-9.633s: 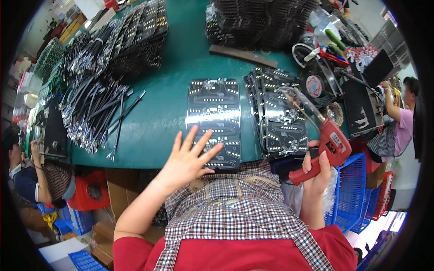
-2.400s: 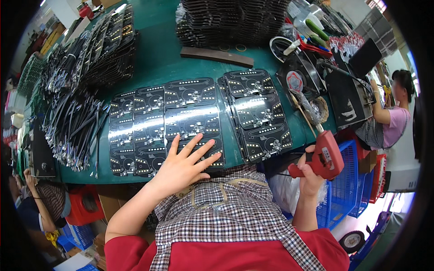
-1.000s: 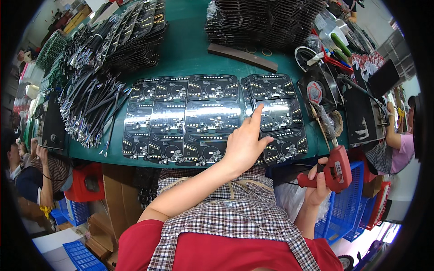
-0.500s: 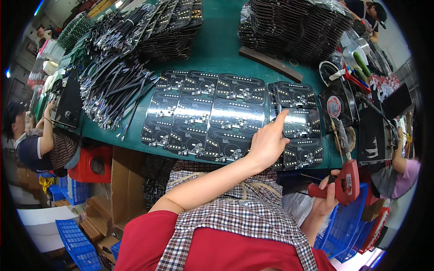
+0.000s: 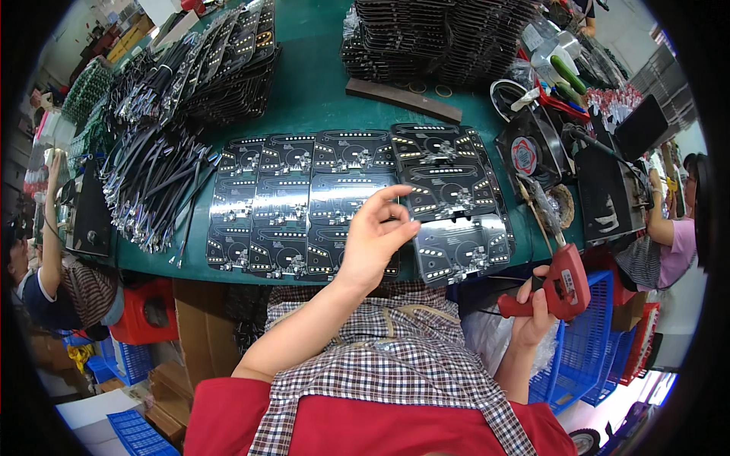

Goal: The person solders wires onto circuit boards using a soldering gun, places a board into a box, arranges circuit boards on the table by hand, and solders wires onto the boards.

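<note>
My left hand [image 5: 374, 239] is at the left edge of a black circuit board panel [image 5: 449, 182], its thumb and curled fingers closed on that edge; part of the grip is hidden. This panel lies over another whose right side shows beneath it. To the left, several more circuit board panels [image 5: 281, 201] lie side by side, with white components and rows of pale pads. My right hand [image 5: 532, 311] grips the handle of a red soldering gun [image 5: 566, 283] beyond the table's front edge. The gun's long thin tip points up towards a small fan unit [image 5: 526, 154].
Bundled black cables [image 5: 160, 175] lie at left, beside stacked boards [image 5: 236, 83]. A taller board stack [image 5: 441, 38] stands at the back, behind a dark bar [image 5: 403, 100]. Blue crates [image 5: 582, 342] are low at right. Other people sit at both sides.
My left hand has gone from pointing over the right-hand panels to gripping the top one's edge. That panel has shifted left across the neighbouring boards. The view has turned slightly; the soldering gun stays in my right hand.
</note>
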A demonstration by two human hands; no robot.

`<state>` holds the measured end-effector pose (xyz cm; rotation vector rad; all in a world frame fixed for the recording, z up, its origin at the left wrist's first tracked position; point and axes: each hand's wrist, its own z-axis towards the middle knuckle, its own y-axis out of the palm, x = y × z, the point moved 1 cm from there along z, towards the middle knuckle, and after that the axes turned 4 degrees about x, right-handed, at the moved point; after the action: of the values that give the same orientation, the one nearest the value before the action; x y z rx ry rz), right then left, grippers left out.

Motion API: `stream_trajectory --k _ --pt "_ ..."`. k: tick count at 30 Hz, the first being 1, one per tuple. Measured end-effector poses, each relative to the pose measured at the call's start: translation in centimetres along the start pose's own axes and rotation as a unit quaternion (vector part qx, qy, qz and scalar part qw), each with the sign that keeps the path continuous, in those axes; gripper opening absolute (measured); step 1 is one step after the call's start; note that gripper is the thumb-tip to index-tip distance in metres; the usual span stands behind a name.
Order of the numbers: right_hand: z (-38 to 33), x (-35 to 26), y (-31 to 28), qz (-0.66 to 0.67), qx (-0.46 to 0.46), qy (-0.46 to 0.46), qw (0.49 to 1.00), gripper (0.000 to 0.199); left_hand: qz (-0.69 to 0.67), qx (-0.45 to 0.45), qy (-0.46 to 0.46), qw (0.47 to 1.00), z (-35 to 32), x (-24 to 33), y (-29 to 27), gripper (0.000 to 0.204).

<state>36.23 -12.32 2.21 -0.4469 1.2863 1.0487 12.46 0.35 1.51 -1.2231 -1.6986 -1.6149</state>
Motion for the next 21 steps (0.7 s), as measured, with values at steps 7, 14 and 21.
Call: stream_trajectory --k 7,14,21 --pt "0.2 0.4 0.2 -0.002 -0.023 -0.002 1.000 0.043 0.271 0.030 0.039 0.961 -1.4 0.7 -2.1 0.049" --pt "0.1 0.3 1.0 -0.002 -0.033 0.004 0.999 0.044 0.750 0.048 0.238 0.615 -1.4 0.7 -0.9 0.041" --pt "0.1 0.2 1.2 -0.006 -0.039 0.009 0.999 0.045 0.738 -0.167 0.249 0.605 -2.1 -1.0 -0.4 0.079"
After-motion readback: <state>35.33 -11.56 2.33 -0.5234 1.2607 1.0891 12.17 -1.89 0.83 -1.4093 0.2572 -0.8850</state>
